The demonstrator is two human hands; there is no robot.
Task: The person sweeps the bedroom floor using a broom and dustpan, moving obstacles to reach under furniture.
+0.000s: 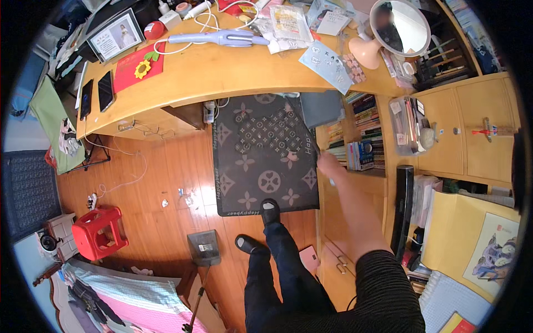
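Observation:
My right hand [330,165] is closed around a thin dark stick [311,137], which looks like a broom handle. It slants up towards the space under the desk, where its far end is hard to make out. Beneath it lies a dark floor mat [270,182] with flower patterns and lettered borders. A smaller dark patterned piece [266,135] shows on the mat's upper part. My left hand is out of view. A long-handled dustpan [204,247] rests on the wooden floor, left of my feet.
A wooden desk [233,68] with clutter spans the top. Right of the mat stand bookshelves [366,156] and cabinets. A red plastic stool [100,233] is at the left, near a bed [137,291]. Small litter [189,200] and a cable [143,166] lie on the floor.

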